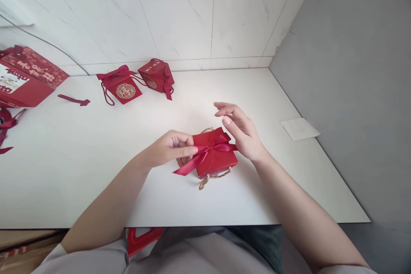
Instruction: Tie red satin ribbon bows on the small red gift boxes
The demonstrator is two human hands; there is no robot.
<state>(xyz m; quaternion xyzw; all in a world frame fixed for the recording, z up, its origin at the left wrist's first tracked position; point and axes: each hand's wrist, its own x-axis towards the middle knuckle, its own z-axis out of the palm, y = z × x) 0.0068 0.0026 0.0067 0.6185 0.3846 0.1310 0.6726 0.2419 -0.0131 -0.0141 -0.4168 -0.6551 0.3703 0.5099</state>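
The small red gift box [215, 154] is sitting near the front middle of the white worktop [96, 180], just ahead of the person, with a satin ribbon [208, 149] crossing its lid and drawn into a bow. The bow is looking formed already, though one long tail is trailing off the near left corner onto the worktop. The left hand [170, 149] is pressing in at the box's left side, its fingers [189, 150] closing together on the ribbon beside the knot. The right hand [242, 130] is hovering over the box's right edge with its fingers apart and holding nothing (I cannot tell whether the heel of the palm is brushing the bow's loop). A gold cord handle [212, 177] is looping out from under the box's near side, with a bit more of it peeking up behind. Toward the back left, two more little boxes are waiting with bows on: one [123, 87] showing a round gold emblem, the other [157, 75] tipping at an angle just beside it. A loose strip of ribbon [74, 100] is lying left of them, a larger red printed box [22, 79] is standing at the far left edge, and more ribbon scraps [4, 130] are spilling in below it. A white slip of paper [300, 128] is resting by the right edge. Pale marbled tiles [180, 13] are backing the worktop, and a plain grey wall [353, 72] is closing the corner on the right.
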